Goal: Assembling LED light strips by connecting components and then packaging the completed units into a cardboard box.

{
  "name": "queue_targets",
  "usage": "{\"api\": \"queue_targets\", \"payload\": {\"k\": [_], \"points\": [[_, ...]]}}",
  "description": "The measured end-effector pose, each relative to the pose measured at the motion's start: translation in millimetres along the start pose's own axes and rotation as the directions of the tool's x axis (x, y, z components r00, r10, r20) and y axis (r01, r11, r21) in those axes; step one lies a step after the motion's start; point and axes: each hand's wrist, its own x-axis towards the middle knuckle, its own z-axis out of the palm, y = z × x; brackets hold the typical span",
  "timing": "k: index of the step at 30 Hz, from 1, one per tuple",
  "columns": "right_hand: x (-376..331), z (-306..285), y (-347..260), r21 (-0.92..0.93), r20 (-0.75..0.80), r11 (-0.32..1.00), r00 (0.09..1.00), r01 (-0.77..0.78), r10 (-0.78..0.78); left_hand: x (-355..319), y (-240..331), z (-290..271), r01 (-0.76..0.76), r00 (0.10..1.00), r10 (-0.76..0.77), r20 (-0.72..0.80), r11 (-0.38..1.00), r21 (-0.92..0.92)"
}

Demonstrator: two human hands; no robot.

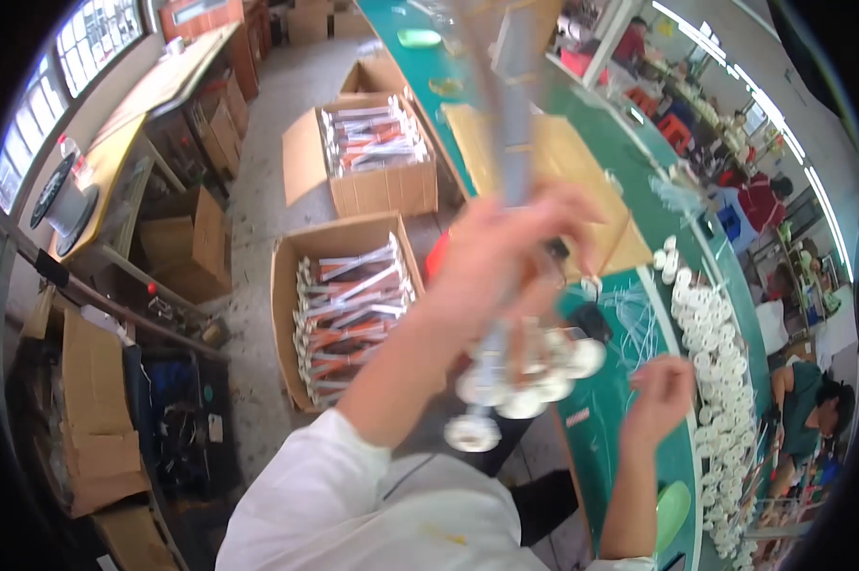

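My left hand (506, 238) is closed round a bundle of long grey and brown strips (515, 133), raised upright in front of me and smeared by motion. White round discs (523, 402) hang at the bundle's lower end, over the edge of the green table (596, 443). My right hand (662, 392) is above the table's right part, apart from the bundle, its fingers curled together. Whatever those fingers may hold is too small to make out. Thin pale ties (631, 319) lie on the table just beyond it.
Left of my arm, an open carton (285, 314) holds similar grey and orange strips with white ends; another filled carton (382, 195) stands beyond. Cardboard (582, 162) lies on the table. Many white round pieces (720, 381) line its right side. Co-workers (810, 404) sit at the right.
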Motion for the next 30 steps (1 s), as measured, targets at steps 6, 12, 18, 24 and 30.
{"api": "queue_targets", "payload": {"k": [6, 12, 18, 24, 30], "points": [[3, 41, 46, -0.522, 0.524, 0.678, 0.822, 0.518, -0.224, -44, 31, -72, -0.133, 0.990, 0.124, -0.062, 0.975, -0.180], [-5, 52, 80, -0.687, 0.397, 0.667, 0.918, 0.289, 0.011, -66, 42, -175, 0.154, 0.814, 0.110, -0.570, 0.906, 0.394], [7, 58, 90, -0.719, 0.423, 0.631, 0.904, 0.293, 0.063, -92, 41, -357, 0.398, 0.716, 0.323, -0.618, 0.539, 0.743], [-5, 42, 114, -0.698, 0.285, 0.692, 0.958, 0.183, 0.034, -144, -22, -523, 0.654, 0.757, 0.274, -0.594, -0.324, 0.684], [-5, 44, 88, -0.789, 0.372, 0.564, 0.920, 0.244, 0.123, -180, -77, -623, 0.323, 0.946, 0.187, -0.264, -0.602, 0.730]]}}
